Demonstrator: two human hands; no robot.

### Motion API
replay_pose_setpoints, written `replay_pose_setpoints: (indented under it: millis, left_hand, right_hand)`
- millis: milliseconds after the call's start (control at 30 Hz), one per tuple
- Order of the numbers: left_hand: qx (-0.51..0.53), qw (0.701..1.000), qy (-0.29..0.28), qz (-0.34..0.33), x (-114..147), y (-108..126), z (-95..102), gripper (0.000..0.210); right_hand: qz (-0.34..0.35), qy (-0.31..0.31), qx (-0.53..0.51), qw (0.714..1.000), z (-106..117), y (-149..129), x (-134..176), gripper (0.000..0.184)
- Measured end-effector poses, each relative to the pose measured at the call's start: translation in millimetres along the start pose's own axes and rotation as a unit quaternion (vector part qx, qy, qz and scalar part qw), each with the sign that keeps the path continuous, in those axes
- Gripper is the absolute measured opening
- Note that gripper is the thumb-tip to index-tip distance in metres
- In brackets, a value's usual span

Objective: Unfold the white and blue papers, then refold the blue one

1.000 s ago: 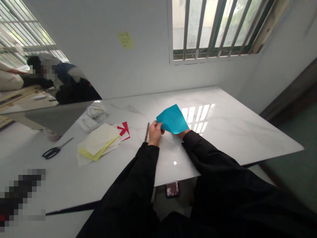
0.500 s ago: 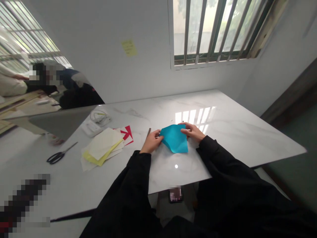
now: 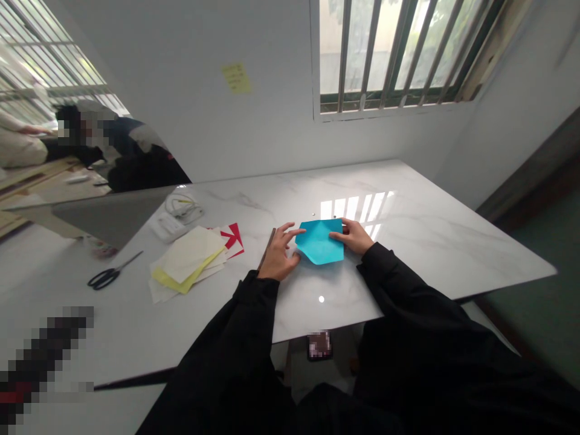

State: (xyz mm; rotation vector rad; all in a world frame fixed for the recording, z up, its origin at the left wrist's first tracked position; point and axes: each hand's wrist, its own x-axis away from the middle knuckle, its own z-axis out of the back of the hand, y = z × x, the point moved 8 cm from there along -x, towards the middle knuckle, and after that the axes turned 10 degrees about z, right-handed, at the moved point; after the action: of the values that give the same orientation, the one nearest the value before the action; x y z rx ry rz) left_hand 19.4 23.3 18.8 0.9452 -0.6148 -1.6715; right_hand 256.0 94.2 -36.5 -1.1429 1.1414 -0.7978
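Observation:
A sheet of blue paper [image 3: 319, 243] with creases and a bent lower edge is between my hands, over the marbled white table [image 3: 408, 241]. My right hand [image 3: 356, 237] pinches its right edge, thumb on the near face and fingers behind. At the paper's left corner my left hand [image 3: 280, 254] has its fingers spread, index fingertip touching or just by the upper left edge. Beside that hand lies a thin brown strip [image 3: 266, 248], partly covered by it.
Left of my hands lies a stack of cream and yellow paper [image 3: 193, 257], with red paper [image 3: 234, 237] behind it. Black-handled scissors [image 3: 111, 277] rest farther left. A white cable and charger [image 3: 170, 225] sit behind the stack. Another person [image 3: 131, 145] is visible at upper left.
My left hand has loosened from the blue paper and its fingers have spread. The paper has turned slightly and its upper edge lies straighter. My right hand keeps its hold.

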Motion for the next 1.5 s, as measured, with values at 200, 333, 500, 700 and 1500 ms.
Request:
replay_pose_setpoints:
  millis: [200,333,500,700,1500]
  left_hand:
    - [-0.096,0.992,-0.053,-0.059,9.0,-0.7,-12.3,0.011]
    - [-0.12,0.99,-0.047,-0.063,9.1,-4.9,-14.4,0.007]
    - [-0.186,0.979,-0.011,-0.082,17.3,2.9,-13.1,0.01]
    - [-0.218,0.966,0.004,-0.136,35.7,23.3,-10.7,0.01]
    - [-0.171,0.982,-0.047,-0.065,38.2,0.2,-6.3,0.011]
  right_hand:
    - [0.05,-0.027,0.137,0.989,0.2,-4.5,-0.7,0.058]
    - [0.184,0.054,0.226,0.955,6.5,-49.8,9.8,0.034]
    - [0.254,-0.089,0.266,0.926,-31.8,-67.0,41.5,0.024]
    - [0.226,-0.18,0.328,0.899,-50.7,-43.6,65.1,0.01]
    - [0.209,-0.127,0.326,0.913,-38.0,-40.0,67.3,0.006]
